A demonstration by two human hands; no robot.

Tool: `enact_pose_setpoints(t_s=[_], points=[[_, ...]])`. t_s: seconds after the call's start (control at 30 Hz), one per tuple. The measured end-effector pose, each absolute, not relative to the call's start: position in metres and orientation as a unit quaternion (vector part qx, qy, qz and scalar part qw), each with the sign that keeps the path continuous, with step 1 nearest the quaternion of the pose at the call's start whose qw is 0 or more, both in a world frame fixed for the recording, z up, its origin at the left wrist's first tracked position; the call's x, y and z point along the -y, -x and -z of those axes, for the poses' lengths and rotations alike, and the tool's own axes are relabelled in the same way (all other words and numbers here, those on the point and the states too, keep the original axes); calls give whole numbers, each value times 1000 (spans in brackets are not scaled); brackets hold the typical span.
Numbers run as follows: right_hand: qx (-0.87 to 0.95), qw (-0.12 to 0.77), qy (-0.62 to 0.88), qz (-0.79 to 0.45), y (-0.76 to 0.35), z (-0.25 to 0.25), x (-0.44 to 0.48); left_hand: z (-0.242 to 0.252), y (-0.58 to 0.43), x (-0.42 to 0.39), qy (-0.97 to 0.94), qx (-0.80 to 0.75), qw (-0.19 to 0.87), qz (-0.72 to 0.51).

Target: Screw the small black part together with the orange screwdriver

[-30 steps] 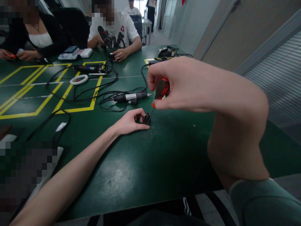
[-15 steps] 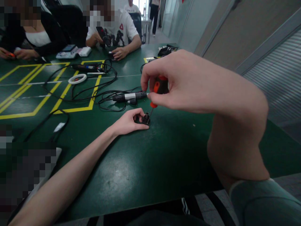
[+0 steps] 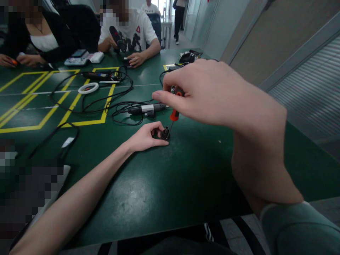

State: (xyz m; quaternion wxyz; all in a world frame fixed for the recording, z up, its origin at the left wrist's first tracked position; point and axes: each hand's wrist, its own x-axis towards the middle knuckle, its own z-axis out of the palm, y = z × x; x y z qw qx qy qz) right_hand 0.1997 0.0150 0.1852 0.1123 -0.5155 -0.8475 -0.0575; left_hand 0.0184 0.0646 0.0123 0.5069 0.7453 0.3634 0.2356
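Note:
My left hand (image 3: 148, 136) rests on the green table, its thumb and fingers closed around a small black part (image 3: 165, 133) with a short upright cylinder. Above and to the right, my right hand (image 3: 202, 94) is wrapped round the handle of a red and black screwdriver (image 3: 174, 114). The thin shaft slants down to the black part. Its tip is too small to make out against the part.
A black and silver pen-like tool (image 3: 146, 108) with a coiled cable lies behind my left hand. Farther back are a white ring (image 3: 88, 88), another black tool (image 3: 97, 75) and loose cables. A pixelated object (image 3: 32, 194) occupies the left front. Two people sit across the table.
My right hand has shifted and turned around the screwdriver, with the thumb now stretched farther left and more of the red handle showing. My left hand and the black part have stayed in place.

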Motion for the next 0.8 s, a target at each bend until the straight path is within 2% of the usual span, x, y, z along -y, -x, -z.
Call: enact_pose_setpoints(t_s=[0.27,0.47,0.8], points=[[881,90,464,29,-204,-190,-10,-10,-17,-65,-747,-367,497,-246],[848,105,518,38,-200,-188,-12,-10,-17,-64,-747,-368,499,-240],[851,85,516,44,-210,-190,-11,-9,-17,-64,-748,-366,497,-243]])
